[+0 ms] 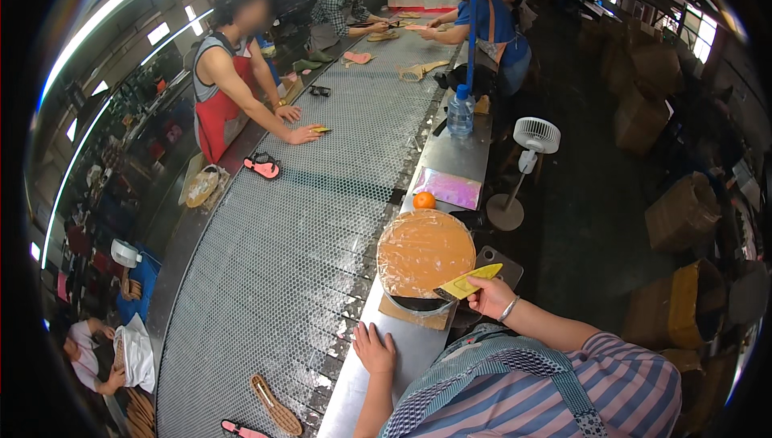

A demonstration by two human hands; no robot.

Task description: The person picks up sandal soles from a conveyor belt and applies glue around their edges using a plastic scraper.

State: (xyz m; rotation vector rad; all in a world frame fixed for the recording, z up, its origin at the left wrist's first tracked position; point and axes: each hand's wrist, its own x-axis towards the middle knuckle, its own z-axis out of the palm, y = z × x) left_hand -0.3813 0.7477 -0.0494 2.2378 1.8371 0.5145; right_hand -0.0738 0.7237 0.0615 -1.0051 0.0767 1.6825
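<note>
The right hand (487,298) pinches a yellow tool (474,280) by the edge of a round orange disc (426,249). The left hand (375,349) rests, fingers slightly spread, on the metal surface (412,349)

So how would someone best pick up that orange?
Probably from above, gripping its sides: the orange is round, and the film-wrapped tan round cover sits close on its near side, with the iridescent pouch just beyond.
</note>
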